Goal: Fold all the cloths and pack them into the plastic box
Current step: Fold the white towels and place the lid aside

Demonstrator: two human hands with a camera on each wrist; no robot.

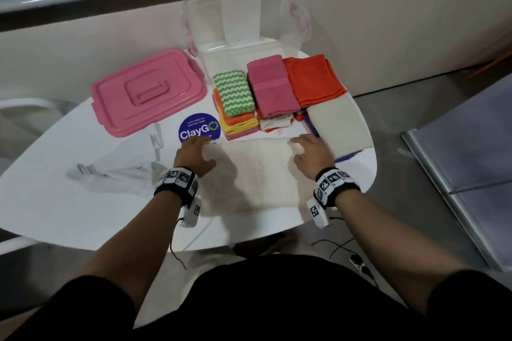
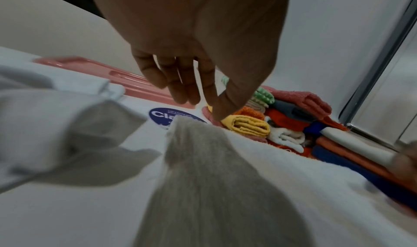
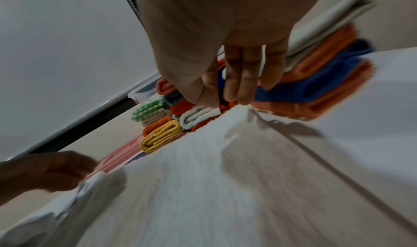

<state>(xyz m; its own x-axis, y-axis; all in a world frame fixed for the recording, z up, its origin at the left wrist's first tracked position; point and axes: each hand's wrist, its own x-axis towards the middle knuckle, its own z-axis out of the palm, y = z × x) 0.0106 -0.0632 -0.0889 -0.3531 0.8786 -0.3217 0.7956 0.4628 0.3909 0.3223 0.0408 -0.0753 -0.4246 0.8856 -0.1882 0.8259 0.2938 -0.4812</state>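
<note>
A cream cloth [image 1: 250, 174] lies spread flat on the near part of the white table [image 1: 69, 219], with the left hand [image 1: 194, 156] at its far left corner and the right hand [image 1: 311, 151] at its far right corner — both with relaxed, straightish fingers, neither plainly pinching the fabric. Just beyond sit stacks of folded cloths [image 1: 277, 91], a crumpled white cloth [image 1: 124, 169] to the left, the pink lid [image 1: 148, 91] far left — and farthest, the clear plastic box [image 1: 243, 25].
</note>
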